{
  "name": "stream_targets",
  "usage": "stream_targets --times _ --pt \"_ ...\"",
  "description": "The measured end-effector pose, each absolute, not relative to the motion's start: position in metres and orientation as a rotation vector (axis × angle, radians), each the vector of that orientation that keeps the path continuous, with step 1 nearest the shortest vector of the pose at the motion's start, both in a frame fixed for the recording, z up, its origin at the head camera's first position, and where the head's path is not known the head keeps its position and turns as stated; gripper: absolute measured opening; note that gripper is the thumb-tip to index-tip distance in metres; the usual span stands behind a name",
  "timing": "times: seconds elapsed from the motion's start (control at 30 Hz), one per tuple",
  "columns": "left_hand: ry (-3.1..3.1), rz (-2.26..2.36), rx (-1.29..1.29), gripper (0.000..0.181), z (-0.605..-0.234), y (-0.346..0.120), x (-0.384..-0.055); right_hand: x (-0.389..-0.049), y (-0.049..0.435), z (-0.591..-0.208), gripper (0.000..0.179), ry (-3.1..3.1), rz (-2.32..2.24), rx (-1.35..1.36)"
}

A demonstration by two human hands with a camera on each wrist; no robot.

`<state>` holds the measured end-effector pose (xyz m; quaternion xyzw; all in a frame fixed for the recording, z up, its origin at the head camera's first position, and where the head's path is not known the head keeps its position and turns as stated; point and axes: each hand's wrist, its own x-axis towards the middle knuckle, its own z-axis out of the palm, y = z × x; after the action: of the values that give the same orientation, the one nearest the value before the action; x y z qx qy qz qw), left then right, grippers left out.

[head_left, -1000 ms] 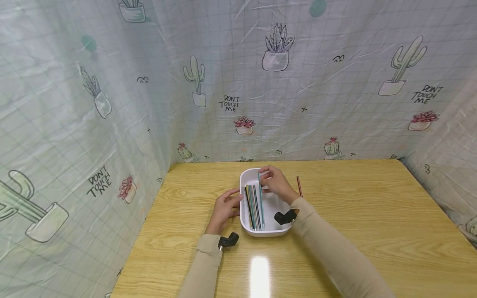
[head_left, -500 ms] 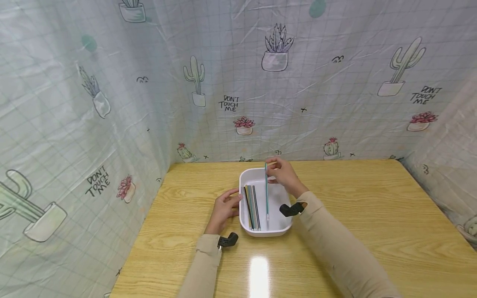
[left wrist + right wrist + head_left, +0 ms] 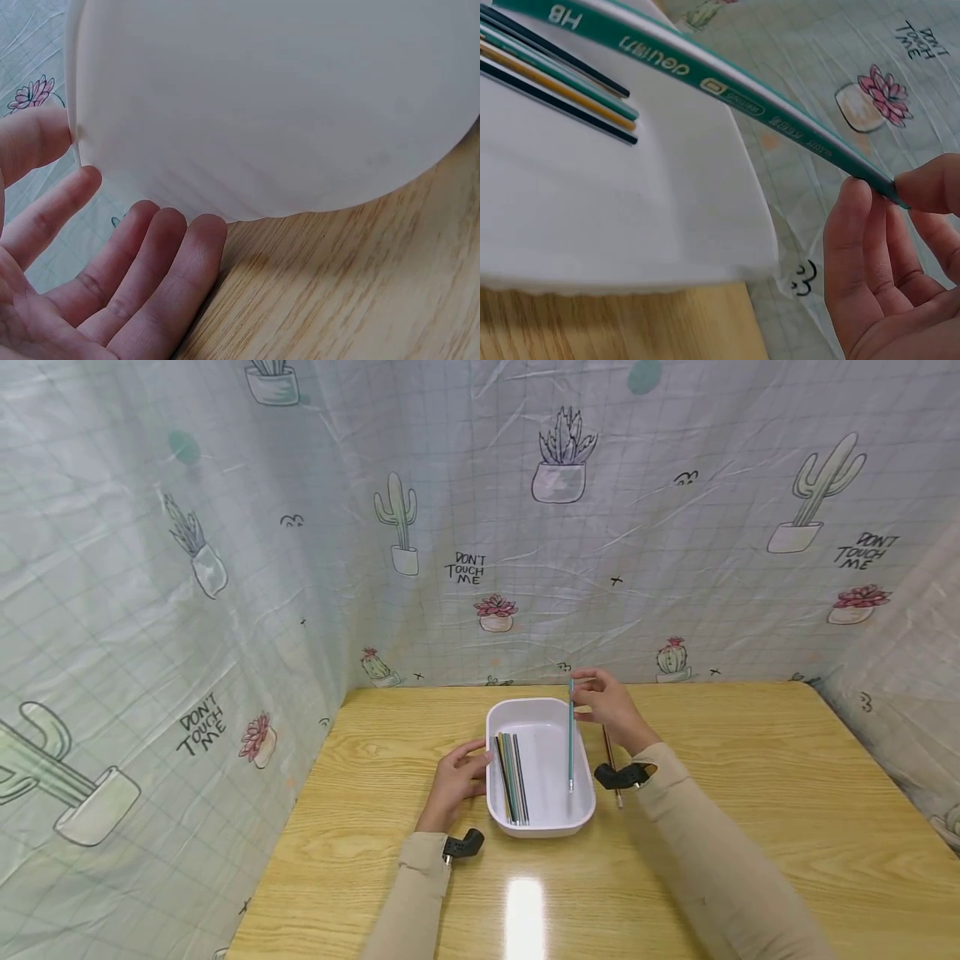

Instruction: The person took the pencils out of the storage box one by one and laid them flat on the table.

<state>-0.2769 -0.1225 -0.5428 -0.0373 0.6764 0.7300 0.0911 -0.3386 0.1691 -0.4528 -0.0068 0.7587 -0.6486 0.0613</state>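
Note:
A white tray (image 3: 540, 828) stands on the table, with several pencils (image 3: 513, 781) in yellow, green and dark colours lying along its left side. At its left wall is my left hand (image 3: 453, 783), the thumb at the rim and the fingertips against the outer wall (image 3: 247, 135). My right hand (image 3: 609, 703) pinches a green pencil (image 3: 571, 743) by its upper end, between thumb and fingers. That pencil hangs over the right part of the tray, its lower end down. "HB" shows on the green pencil (image 3: 727, 90) in the right wrist view.
A red-brown pencil (image 3: 611, 752) lies on the wooden table (image 3: 750, 793) just right of the tray, partly hidden by the right wrist's camera (image 3: 621, 776). A cactus-print curtain (image 3: 450, 635) borders the table's back and sides.
My right hand has lifted the green pencil away from the others and carried it right, toward the tray's right rim. The left hand stays at the left wall.

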Motion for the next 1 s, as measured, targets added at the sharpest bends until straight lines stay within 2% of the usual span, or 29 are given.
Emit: stream_targets --times 0.4,1.0 --pt "2.005 2.170 -0.114 0.045 -0.543 -0.122 -0.277 -0.337 0.207 -0.454 0.035 2.293 -1.986 0.020" --pt "2.004 2.178 -0.117 0.045 -0.542 -0.121 -0.276 -0.335 0.237 -0.475 0.043 2.360 -1.910 0.082"
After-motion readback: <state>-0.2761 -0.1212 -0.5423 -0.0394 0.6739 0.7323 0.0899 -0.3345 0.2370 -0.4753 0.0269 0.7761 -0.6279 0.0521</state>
